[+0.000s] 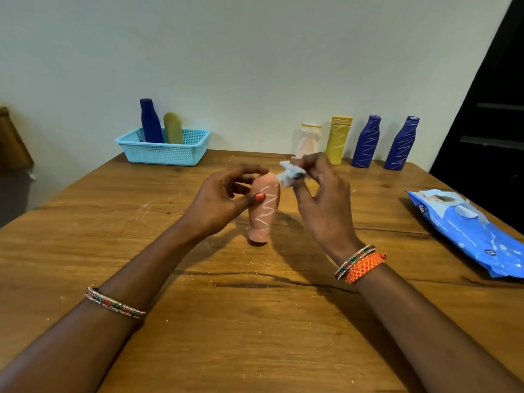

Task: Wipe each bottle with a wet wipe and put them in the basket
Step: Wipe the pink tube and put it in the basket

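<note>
My left hand [224, 198] grips a pink bottle [265, 214] marked with a white zigzag, held cap-down just above the table's middle. Beside its upper end, my right hand [320, 194] pinches a crumpled white wet wipe [290, 174]; whether the wipe touches the bottle I cannot tell. A light blue basket [158, 153] at the back left holds a dark blue bottle [150, 120] and an olive bottle [173, 129]. Along the back wall stand a white bottle [309, 137], a yellow bottle [338, 139] and two dark blue bottles [367, 141] [402, 144], all with white scribbles.
A blue pack of wet wipes [467, 231] lies at the right edge of the wooden table [255, 307]. A dark doorway or cabinet [487, 109] stands at the far right. Something brown [11, 140] sits off the table's left side.
</note>
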